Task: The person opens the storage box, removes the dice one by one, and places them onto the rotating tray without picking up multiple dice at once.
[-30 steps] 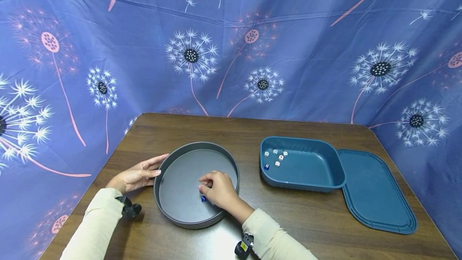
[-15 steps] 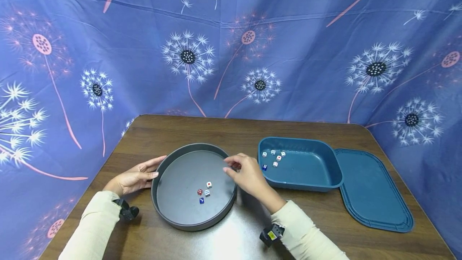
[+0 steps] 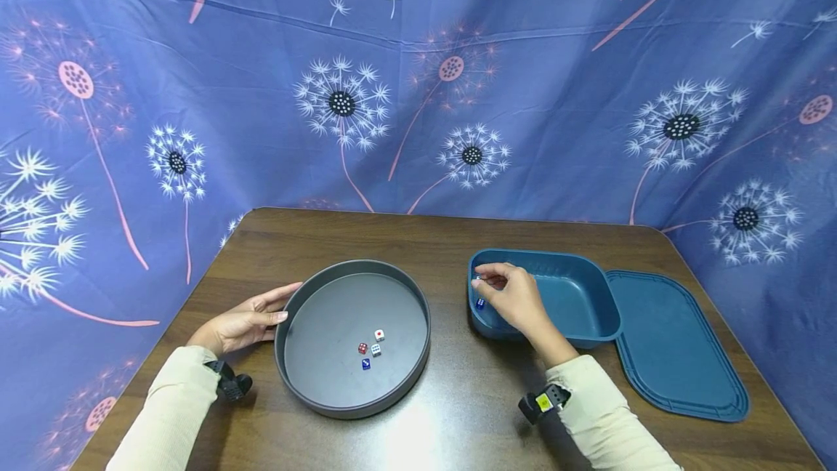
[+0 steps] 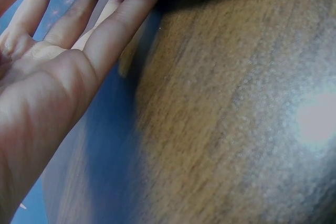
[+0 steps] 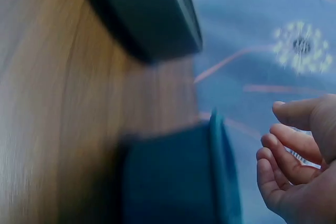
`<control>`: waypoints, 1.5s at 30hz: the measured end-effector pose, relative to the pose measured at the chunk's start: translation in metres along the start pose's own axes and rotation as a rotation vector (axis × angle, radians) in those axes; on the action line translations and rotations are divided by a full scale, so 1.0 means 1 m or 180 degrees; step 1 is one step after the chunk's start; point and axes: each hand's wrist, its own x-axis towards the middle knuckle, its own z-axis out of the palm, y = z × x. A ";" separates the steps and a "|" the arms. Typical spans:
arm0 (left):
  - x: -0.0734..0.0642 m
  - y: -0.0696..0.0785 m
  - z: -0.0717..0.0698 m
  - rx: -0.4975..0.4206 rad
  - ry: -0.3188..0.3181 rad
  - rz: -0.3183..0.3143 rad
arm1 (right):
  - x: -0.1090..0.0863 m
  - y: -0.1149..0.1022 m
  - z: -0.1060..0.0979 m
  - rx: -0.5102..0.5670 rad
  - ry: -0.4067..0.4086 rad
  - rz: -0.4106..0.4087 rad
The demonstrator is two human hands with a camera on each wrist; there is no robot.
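My left hand (image 3: 238, 322) is at the left side of a round dark grey pan (image 3: 421, 355), its extended fingers (image 4: 118, 35) touching the outer wall and the thumb at the rim. Inside the pan lie several dice: a red die (image 3: 362, 348), a blue die (image 3: 366, 364) and white ones, one with a red dot (image 3: 379, 335). Over the left end of a teal plastic bin (image 3: 591, 336) hovers my right hand (image 3: 516, 300), fingers loosely bent, thumb apart from them in the right wrist view. A blue die (image 3: 480, 304) shows below its fingertips; the hand hides most other dice there.
A teal lid (image 3: 683, 347) lies flat to the right of the bin, against its right end. Bare wooden tabletop (image 3: 451, 384) separates pan and bin. Behind the table hangs a blue dandelion-print cloth (image 3: 418, 115).
My right hand has left the pan's interior and travelled right to the bin, uncovering the dice in the pan. The left hand has stayed at the pan's side.
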 end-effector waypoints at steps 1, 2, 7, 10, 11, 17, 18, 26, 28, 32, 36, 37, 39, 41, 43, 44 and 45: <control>0.000 0.000 0.000 0.0016 0.0009 -0.0002 | 0.001 0.006 -0.002 -0.0034 0.0002 0.0029; 0.000 0.000 0.001 0.0026 0.0015 -0.0006 | 0.002 0.013 -0.003 -0.0078 0.0008 0.0061; 0.000 0.002 0.002 0.0019 0.0028 -0.0026 | 0.004 0.040 -0.006 -0.0224 -0.0117 0.0188; -0.001 0.002 0.003 -0.0006 0.0040 -0.0036 | 0.005 0.051 -0.006 -0.0241 -0.0221 0.0277; -0.001 0.003 0.003 -0.0009 0.0046 -0.0041 | 0.006 0.054 -0.006 -0.0246 -0.0265 0.0314; 0.000 0.003 0.003 0.0007 0.0074 -0.0075 | 0.011 0.065 -0.008 -0.0273 -0.0507 0.0538; 0.000 0.003 0.003 0.0010 0.0075 -0.0075 | 0.012 0.066 -0.009 -0.0283 -0.0546 0.0561; 0.001 0.004 0.004 0.0007 0.0090 -0.0048 | 0.017 0.070 -0.009 -0.0325 -0.0769 0.0728; 0.001 0.003 0.004 0.0000 0.0106 -0.0058 | 0.017 0.072 -0.008 -0.0327 -0.0778 0.0765; 0.001 0.003 0.004 -0.0006 0.0108 -0.0061 | 0.018 0.073 -0.007 -0.0341 -0.0794 0.0779; 0.001 0.002 0.003 -0.0004 0.0096 -0.0058 | 0.019 0.073 -0.006 -0.0380 -0.0805 0.0764; 0.001 0.002 0.003 0.0000 0.0101 -0.0062 | 0.019 0.074 -0.006 -0.0383 -0.0806 0.0762; 0.001 0.002 0.003 0.0007 0.0109 -0.0064 | 0.019 0.074 -0.006 -0.0385 -0.0792 0.0753; 0.001 0.002 0.002 0.0015 0.0122 -0.0068 | 0.018 0.075 -0.007 -0.0383 -0.0782 0.0674; 0.001 0.002 0.002 0.0013 0.0132 -0.0071 | 0.018 0.075 -0.008 -0.0358 -0.0765 0.0566; 0.001 0.002 0.002 0.0007 0.0135 -0.0071 | 0.017 0.076 -0.008 -0.0359 -0.0768 0.0525; 0.001 0.002 0.002 -0.0002 0.0133 -0.0070 | 0.017 0.076 -0.008 -0.0349 -0.0773 0.0512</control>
